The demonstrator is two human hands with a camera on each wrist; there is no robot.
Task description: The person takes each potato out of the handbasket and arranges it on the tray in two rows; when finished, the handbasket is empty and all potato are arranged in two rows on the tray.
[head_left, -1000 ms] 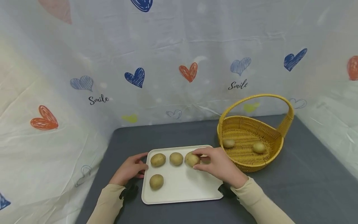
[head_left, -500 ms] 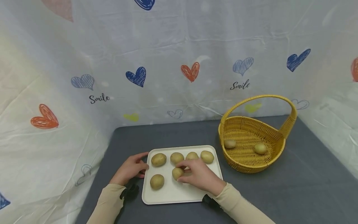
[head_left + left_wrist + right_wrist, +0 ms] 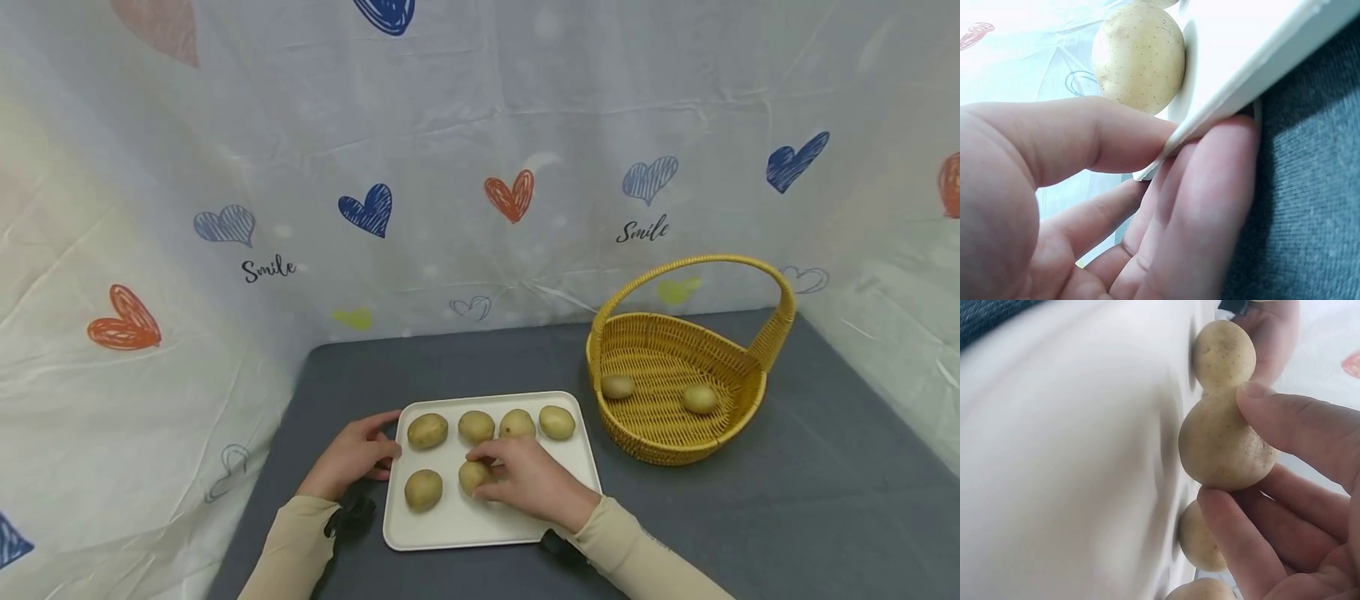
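In the head view my right hand (image 3: 525,479) pinches a potato (image 3: 472,477) between thumb and fingers over the white tray (image 3: 450,533). The right wrist view shows this potato (image 3: 1225,447) close to the tray surface; whether it touches is unclear. My left hand (image 3: 354,454) grips the tray's left edge, thumb on the rim and fingertips against its underside, as the left wrist view shows. Several potatoes form a row along the tray's far side, among them one at the far left (image 3: 427,431) and one at the far right (image 3: 557,422). Another potato (image 3: 423,489) lies nearer, left of the held one.
A yellow woven basket (image 3: 678,454) with a tall handle stands right of the tray. Inside it lie a potato at the left (image 3: 618,386) and another at the right (image 3: 700,398). Dark grey cloth (image 3: 825,467) covers the table, and a heart-printed curtain (image 3: 420,133) hangs behind.
My right hand has carried its potato leftward and nearer to me, from the far row to beside the near-left potato. Over the last half second it barely moves. The left hand stays at the tray.
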